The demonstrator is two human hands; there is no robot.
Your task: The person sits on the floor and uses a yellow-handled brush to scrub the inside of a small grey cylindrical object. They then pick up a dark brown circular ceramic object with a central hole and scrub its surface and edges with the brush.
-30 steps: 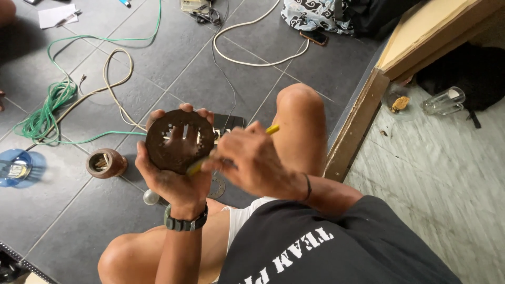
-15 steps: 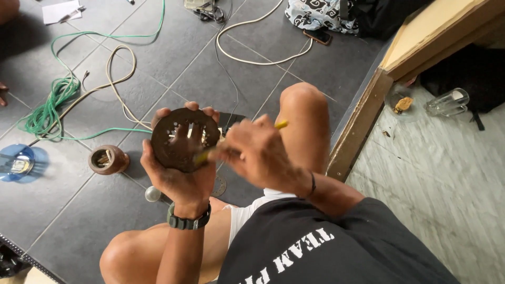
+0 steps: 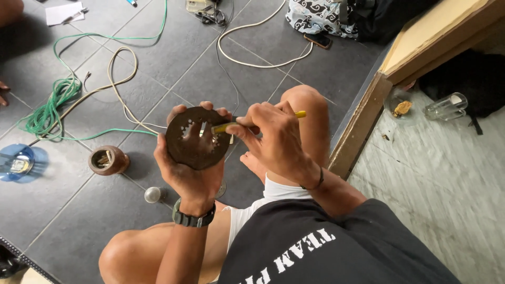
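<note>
Fingers of the left hand curled around a rusty round metal disc with slots cut through it, cradling it from below above the grey tiled floor. The right hand was pinched on a yellow-handled screwdriver, whose tip met the disc's face. On the floor to the left lay a small brown cylindrical part, a little round bulb, a coil of green wire and a blue disc.
</note>
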